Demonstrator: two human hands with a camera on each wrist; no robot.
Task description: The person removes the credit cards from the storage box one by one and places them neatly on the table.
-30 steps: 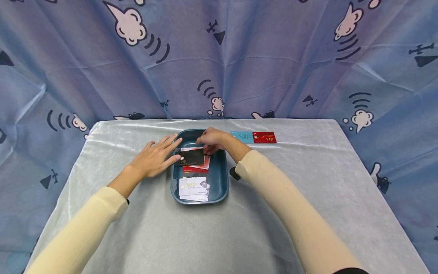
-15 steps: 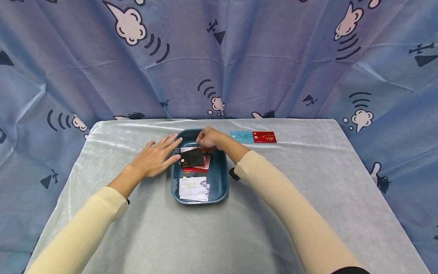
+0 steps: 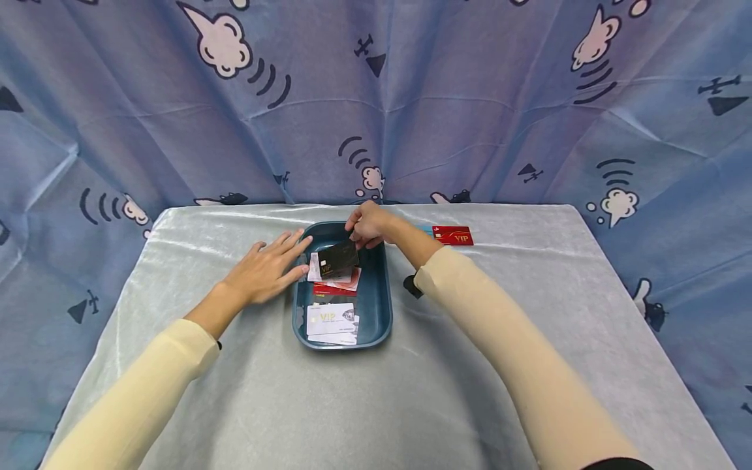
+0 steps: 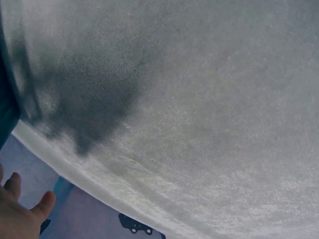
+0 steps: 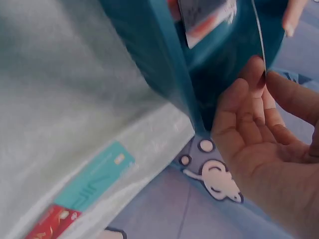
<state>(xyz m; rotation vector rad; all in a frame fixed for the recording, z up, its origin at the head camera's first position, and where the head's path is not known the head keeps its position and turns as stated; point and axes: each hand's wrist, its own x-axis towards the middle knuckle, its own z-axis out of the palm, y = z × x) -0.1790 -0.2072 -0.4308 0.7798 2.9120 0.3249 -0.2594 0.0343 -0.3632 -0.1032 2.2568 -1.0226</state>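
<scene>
A black VIP card (image 3: 337, 259) is pinched at its right end by my right hand (image 3: 371, 225), tilted over the other cards in the blue tray (image 3: 376, 320). In the right wrist view the card (image 5: 260, 35) shows edge-on, held between thumb and fingers. My left hand (image 3: 264, 271) has straight, spread fingers, with its fingertips at the tray's left rim. Beneath the black card lie a pale card (image 3: 314, 269) and a red card (image 3: 335, 290). Toward the near end lies a white VIP card (image 3: 330, 319) on top of another.
To the right of the tray, a red VIP card (image 3: 454, 235) lies on the grey cloth (image 3: 529, 313). A light blue VIP card (image 5: 94, 174) adjoins it, mostly behind my right wrist in the head view. A patterned curtain (image 3: 458, 130) hangs behind the table.
My right hand has lifted the black card up and to the right, uncovering more of the pale card. The right forearm now covers most of the light blue card. My left hand has stayed put.
</scene>
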